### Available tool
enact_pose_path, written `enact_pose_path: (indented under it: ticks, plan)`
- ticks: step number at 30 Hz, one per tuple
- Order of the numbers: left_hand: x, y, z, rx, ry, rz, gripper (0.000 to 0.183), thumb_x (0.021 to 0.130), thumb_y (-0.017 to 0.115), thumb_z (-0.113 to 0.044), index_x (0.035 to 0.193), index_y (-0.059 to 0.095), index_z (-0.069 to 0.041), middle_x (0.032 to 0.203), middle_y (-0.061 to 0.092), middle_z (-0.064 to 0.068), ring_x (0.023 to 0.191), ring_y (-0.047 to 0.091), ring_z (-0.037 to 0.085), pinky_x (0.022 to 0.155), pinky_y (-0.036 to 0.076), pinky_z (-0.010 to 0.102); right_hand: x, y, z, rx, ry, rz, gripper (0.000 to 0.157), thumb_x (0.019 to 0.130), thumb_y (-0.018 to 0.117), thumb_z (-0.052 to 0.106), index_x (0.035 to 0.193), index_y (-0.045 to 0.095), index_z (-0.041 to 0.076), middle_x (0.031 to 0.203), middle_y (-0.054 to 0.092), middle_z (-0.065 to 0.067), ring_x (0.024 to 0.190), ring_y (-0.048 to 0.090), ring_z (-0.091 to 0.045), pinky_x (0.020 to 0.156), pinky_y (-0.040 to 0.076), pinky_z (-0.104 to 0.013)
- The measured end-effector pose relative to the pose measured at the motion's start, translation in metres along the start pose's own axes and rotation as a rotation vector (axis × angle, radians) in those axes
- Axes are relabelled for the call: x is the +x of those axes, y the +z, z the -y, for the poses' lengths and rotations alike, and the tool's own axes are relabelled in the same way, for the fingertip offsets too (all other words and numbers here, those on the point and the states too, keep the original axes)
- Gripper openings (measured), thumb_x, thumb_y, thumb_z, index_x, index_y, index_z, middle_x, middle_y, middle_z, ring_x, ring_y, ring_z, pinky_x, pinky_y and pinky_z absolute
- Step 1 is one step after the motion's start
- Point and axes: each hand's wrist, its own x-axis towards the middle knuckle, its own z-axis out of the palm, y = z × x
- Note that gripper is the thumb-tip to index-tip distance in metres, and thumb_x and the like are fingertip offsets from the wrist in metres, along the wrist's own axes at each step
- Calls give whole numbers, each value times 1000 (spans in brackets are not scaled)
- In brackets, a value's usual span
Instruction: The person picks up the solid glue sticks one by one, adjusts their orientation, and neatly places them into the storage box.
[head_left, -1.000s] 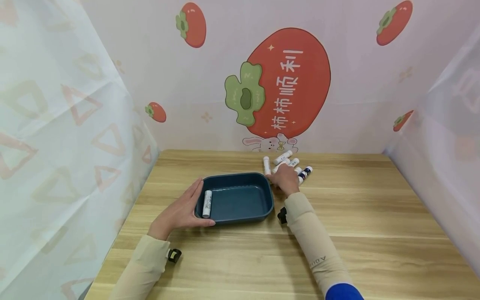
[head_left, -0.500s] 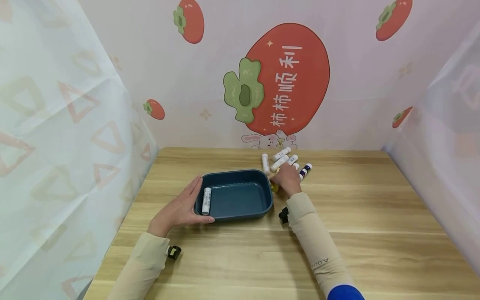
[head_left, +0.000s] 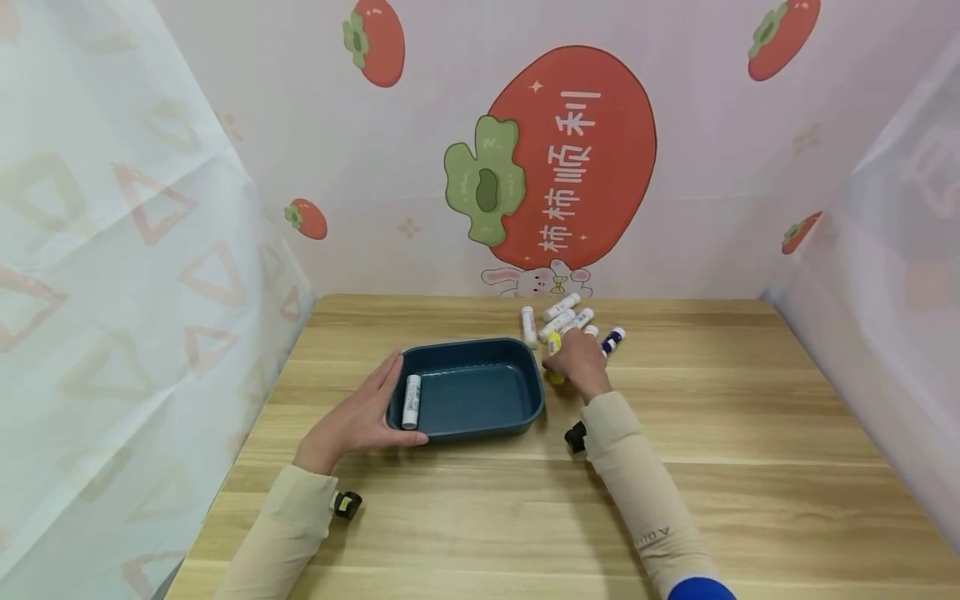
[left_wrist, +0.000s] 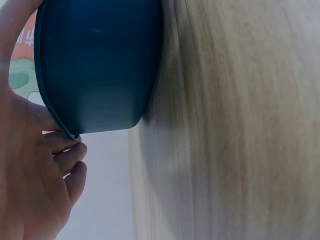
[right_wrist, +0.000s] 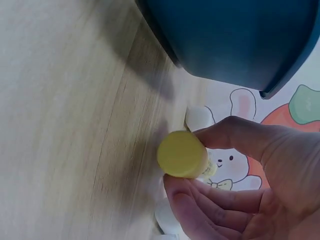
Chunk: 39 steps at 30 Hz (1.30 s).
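Observation:
My left hand [head_left: 358,417] grips the left end of a dark blue rectangular box [head_left: 476,404], thumb along the front side and fingers at the back. In the left wrist view, the fingers [left_wrist: 70,157] curl at the box's rim. Inside the box, one white glue stick [head_left: 411,402] lies by the left wall. Just right of the box, my right hand [head_left: 581,364] pinches a yellow glue stick [right_wrist: 182,155] between thumb and fingers. Its round yellow end faces the right wrist camera, while the hand hides its middle in the head view.
Several white glue sticks [head_left: 561,307] lie loosely behind the right hand near the table's back edge, some partly covered by it. A navy-and-white one [head_left: 612,340] is to their right. The wooden table [head_left: 480,517] meets a printed backdrop [head_left: 405,258] behind.
The yellow glue stick has come into sight in my right hand, which has shifted slightly right and toward me. My left hand stays on the box.

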Motion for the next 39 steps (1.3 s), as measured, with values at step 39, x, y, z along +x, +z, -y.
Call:
enact_pose_path:
  ticks: [39]
  plan:
    - [2,5,1,18,-4,-21,142,77,76,-79,170,0,-4,180,-3,14,166,11,37,129,30,60,-50,-57,56,64,-346,-46,25,92,78,25,80,77,3,82,72,-10,61,58,-20,49,42,-23]
